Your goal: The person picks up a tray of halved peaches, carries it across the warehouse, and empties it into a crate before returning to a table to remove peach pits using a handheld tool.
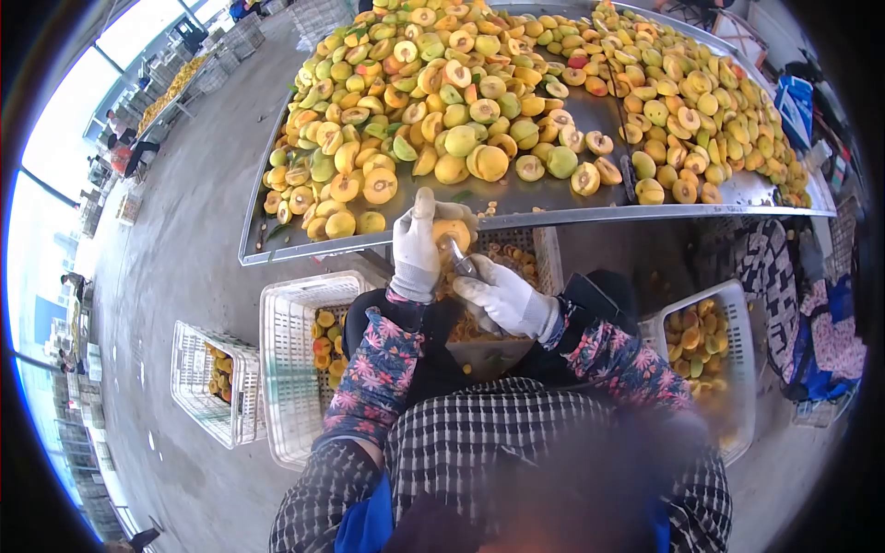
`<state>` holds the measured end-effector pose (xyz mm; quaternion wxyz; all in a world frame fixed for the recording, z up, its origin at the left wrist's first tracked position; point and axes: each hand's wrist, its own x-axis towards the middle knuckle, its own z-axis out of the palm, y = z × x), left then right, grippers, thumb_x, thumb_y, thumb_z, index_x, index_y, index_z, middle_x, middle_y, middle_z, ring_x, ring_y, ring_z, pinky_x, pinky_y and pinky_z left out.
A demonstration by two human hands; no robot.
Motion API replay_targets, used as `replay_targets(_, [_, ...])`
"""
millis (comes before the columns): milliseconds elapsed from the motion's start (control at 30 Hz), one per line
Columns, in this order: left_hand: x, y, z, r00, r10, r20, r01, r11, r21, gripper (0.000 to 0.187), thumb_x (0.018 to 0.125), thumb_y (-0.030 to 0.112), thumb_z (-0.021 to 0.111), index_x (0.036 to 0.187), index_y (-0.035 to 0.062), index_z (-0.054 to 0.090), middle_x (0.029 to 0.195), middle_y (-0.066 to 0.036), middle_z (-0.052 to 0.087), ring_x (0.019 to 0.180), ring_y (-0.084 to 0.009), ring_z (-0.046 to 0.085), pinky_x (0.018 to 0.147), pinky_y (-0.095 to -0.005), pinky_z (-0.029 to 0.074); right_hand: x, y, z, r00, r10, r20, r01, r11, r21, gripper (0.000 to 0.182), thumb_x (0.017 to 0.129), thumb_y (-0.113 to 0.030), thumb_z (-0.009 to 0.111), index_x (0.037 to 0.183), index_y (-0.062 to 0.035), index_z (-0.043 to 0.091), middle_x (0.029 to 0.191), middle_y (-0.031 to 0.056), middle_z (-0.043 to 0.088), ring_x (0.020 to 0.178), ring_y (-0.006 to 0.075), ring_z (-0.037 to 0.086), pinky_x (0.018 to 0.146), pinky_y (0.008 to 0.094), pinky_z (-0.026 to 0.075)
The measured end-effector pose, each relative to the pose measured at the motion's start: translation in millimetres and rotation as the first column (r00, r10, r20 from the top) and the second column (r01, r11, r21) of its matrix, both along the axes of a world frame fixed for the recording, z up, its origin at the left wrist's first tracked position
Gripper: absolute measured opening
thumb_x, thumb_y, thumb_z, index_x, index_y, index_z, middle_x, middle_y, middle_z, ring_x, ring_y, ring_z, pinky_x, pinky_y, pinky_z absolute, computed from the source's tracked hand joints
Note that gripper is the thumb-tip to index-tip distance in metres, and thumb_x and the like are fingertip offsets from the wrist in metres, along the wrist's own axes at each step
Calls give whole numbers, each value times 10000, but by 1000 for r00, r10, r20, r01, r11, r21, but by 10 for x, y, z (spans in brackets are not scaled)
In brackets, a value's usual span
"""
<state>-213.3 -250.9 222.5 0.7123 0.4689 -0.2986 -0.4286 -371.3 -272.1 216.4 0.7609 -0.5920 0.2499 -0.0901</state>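
Observation:
My left hand (pixel 418 244), in a white glove, holds a halved yellow peach (pixel 452 232) just below the front edge of the metal table (pixel 516 219). My right hand (pixel 509 297), also gloved, is closed round a small metal tool (pixel 457 256), whose tip is against the peach half. Beneath both hands stands a crate (pixel 549 261) with yellow peach pieces in it. A large heap of halved peaches (pixel 461 140) covers much of the table in front of me.
White crates with peach halves stand to the left (pixel 277 369), farther left (pixel 198 387) and to the right (pixel 745 369). A divider (pixel 627 175) crosses the tabletop. People sit at another table at the far left. Cloths and bags (pixel 830 341) lie at the right.

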Motion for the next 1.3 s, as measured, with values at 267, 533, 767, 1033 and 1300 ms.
replay_targets(267, [137,-129,-102,915,-361,-179,388,911,144,463,931,429,591,814,-19,598,821,-192,655,725,-315,680,620,-398,582,-121,-29,22,999,30,44,-35,991,129,122,981,-210,508,1028,-99,486,646,-33,433,446,86,395,423,237,340])
replay_targets(533, [-119,-197,-204,950,-189,-249,205,978,39,439,943,415,578,835,-10,594,846,-171,645,735,-303,680,601,-414,594,-283,-89,-80,981,-89,172,-69,668,741,140,1006,-268,476,970,-135,499,610,-24,389,411,90,341,383,239,259])
replay_targets(767, [-239,-255,-166,968,-238,-84,247,961,124,423,934,387,612,849,-27,643,785,-122,671,661,-187,649,557,-288,536,-415,-52,-51,985,-120,125,15,777,629,166,1006,-290,465,984,-134,516,623,-26,394,423,78,333,378,228,265])
replay_targets(1033, [-356,-336,-282,879,-194,436,118,974,194,395,924,386,638,804,12,682,681,0,619,549,-46,512,497,-206,411,-545,-31,-256,964,-182,195,-45,611,791,161,1009,-293,456,942,-154,503,622,-23,404,420,75,332,371,231,262])
replay_targets(1300, [-326,-371,-407,999,-38,-14,40,979,198,498,921,443,614,806,-38,671,748,-117,684,661,-177,668,547,-279,538,-630,36,-186,975,-177,137,23,689,724,130,1005,-251,474,964,-131,505,614,-8,419,400,99,353,367,239,270])
